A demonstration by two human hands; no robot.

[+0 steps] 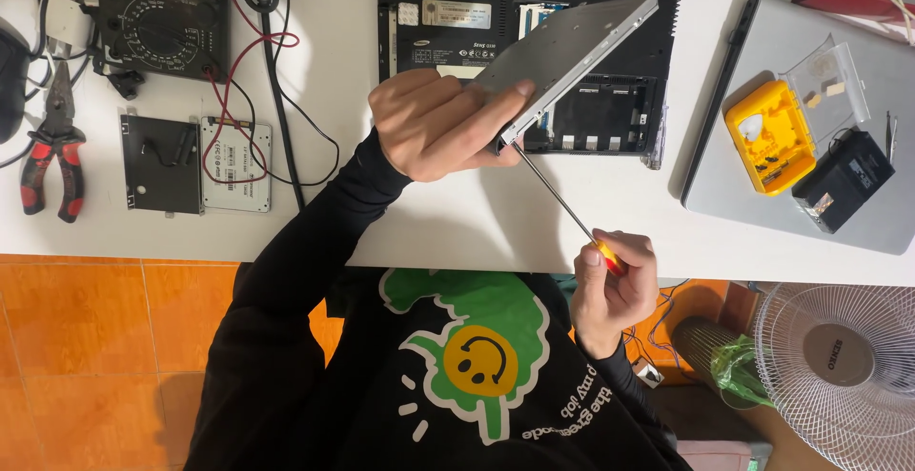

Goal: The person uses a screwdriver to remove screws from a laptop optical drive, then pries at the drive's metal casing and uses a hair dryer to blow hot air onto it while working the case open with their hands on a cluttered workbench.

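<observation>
White bench [315, 233] fills the upper frame; orange floor tiles [86, 337] and a fan [839, 366] sit below. At centre I see my left hand [434, 128] grasping the grey metal drive tray [572, 51], tilted above the opened laptop [610, 109]. My right hand [615, 285] clenches a screwdriver [562, 206], its tip at the tray's lower corner just beside the left fingers [496, 109].

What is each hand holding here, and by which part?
The left hand grips the flat silver drive by its near end. The right hand holds the screwdriver by its red-and-yellow handle.
</observation>
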